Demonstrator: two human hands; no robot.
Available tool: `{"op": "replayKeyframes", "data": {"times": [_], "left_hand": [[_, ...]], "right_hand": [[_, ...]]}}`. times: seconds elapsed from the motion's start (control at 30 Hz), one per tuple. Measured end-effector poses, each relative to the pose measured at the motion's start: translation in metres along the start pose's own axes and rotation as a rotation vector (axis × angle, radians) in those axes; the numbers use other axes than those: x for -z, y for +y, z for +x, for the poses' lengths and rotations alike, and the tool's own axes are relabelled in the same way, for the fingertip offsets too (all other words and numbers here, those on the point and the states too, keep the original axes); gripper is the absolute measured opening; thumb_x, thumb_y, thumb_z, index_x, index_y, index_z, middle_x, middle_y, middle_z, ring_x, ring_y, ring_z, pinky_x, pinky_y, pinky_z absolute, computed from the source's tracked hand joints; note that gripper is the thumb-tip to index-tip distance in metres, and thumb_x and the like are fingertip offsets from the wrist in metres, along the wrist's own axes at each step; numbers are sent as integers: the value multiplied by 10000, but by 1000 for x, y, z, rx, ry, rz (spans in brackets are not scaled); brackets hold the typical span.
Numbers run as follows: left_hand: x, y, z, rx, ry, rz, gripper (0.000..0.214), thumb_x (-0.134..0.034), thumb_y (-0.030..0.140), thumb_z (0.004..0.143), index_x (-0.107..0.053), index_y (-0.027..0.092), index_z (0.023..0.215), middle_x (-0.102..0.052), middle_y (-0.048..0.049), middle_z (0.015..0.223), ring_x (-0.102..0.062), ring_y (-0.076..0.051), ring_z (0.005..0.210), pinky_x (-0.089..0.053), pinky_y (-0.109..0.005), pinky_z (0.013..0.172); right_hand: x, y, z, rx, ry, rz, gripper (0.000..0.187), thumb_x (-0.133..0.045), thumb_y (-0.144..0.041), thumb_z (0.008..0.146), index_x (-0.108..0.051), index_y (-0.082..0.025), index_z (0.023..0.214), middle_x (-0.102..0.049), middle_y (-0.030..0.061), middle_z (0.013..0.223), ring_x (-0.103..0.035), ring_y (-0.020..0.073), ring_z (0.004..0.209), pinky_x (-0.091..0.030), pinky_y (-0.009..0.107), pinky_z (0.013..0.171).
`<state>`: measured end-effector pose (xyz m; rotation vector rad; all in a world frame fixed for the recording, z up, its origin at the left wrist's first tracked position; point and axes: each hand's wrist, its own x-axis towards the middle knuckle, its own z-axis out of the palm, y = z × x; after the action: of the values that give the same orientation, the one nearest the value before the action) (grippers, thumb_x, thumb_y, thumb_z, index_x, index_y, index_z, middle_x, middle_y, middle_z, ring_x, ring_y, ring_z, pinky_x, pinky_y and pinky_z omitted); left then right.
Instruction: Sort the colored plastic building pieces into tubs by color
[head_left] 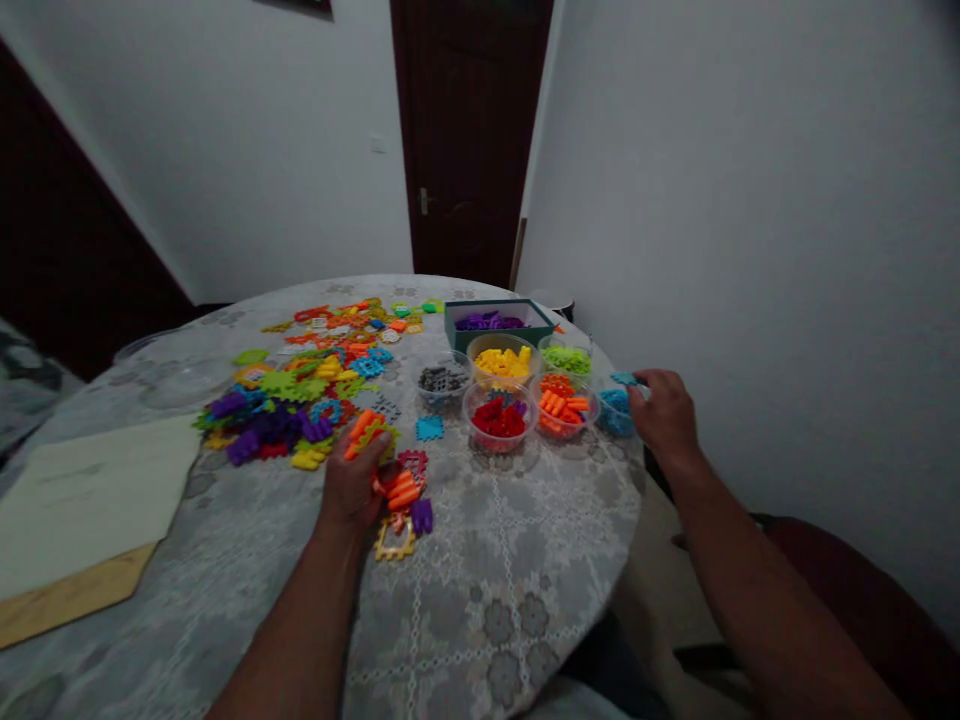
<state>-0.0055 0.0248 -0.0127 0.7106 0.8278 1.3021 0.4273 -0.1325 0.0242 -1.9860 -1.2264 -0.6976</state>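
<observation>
My left hand (355,480) is closed around several orange and yellow toy building pieces (367,432), just above the patterned tablecloth. Beside it lie more orange pieces (402,490), a purple piece (422,516) and a yellow square frame piece (395,540). At the right, my right hand (664,415) pinches a blue toy building piece (624,378) over a clear bowl of blue pieces (616,412). Nearby stand clear bowls with red pieces (499,418), orange pieces (564,408), yellow pieces (502,363), green pieces (568,358) and grey pieces (442,378).
A mixed pile of colourful pieces (281,410) spreads over the left of the round table (480,570). Behind the bowls is a dark green box (501,338) holding purple pieces. Cream paper (97,490) rests on a wooden board (75,597). One blue square (430,428) lies alone.
</observation>
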Motion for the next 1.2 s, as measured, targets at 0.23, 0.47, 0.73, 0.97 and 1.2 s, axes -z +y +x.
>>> {"op": "replayKeyframes", "data": {"times": [0.23,0.47,0.73,0.97,1.2], "left_hand": [[6,1,-4,-24,-88,94,526,-899,294,661,-622,224,1103,-597,54,832,-559,-88,597,-525,-213,510],[9,1,-9,7,-247,168,448,-804,241,706,-601,224,1105,-579,67,755,-510,-84,535,-438,-199,488],[16,3,-10,37,-479,305,500,-778,256,749,-627,213,1224,-615,36,766,-557,-119,589,-442,-230,561],[13,7,-12,72,-512,290,522,-819,323,736,-667,182,1216,-718,-53,921,-685,-204,784,-525,-292,701],[12,8,-13,133,-499,296,492,-790,438,803,-680,177,1205,-742,-96,932,-661,-180,670,-447,-239,525]], "right_hand": [[1,-54,-23,66,32,137,259,-564,-295,925,-727,-183,1093,-730,159,1167,-655,328,1158,-479,546,1086],[1,-218,-49,264,-403,743,288,-551,-225,1008,-698,-236,1255,-710,106,1286,-654,244,1216,-536,436,1053],[-47,-288,-51,438,-622,931,375,-557,-113,987,-669,-211,1331,-679,112,1268,-621,215,1217,-491,399,1091],[-61,-279,-52,-99,-900,1167,198,-671,-279,902,-706,-213,1085,-704,1,898,-641,143,711,-529,272,661],[-67,-264,-54,-403,-843,1317,328,-738,-435,814,-681,-182,1016,-615,-49,686,-529,111,531,-432,240,505]]}}
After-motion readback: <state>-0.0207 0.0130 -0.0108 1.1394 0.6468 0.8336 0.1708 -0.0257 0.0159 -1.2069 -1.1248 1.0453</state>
